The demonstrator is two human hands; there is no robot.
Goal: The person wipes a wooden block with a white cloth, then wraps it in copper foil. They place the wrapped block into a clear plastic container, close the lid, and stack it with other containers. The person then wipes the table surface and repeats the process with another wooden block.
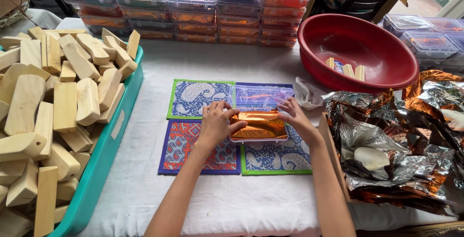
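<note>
Both hands work at a small clear plastic box [258, 125] that sits on patterned cloth mats [200, 135] in the middle of the desk [217, 203]. Its hinged lid [261, 96] stands open toward the far side. Inside lies a bundle wrapped in orange foil [256, 126]. The left hand [216, 123] presses down on the left end of the foil, fingers curled over it. The right hand [294, 113] has its fingertips on the right edge where lid meets box; its grip looks like a light pinch on the lid, though the fingers hide the contact.

The step in hand seems to be seating the wrapped piece in the box. Closing it would call for the foil to lie below the rim first.

A teal tray [104, 159] of wooden blocks [58, 106] is cut off at the left. Stacked filled boxes [193, 9] line the far edge. A red basin [357, 53] holds a few blocks. Crumpled foil sheets [396, 135] fill a container on the right, its far side out of view.
</note>
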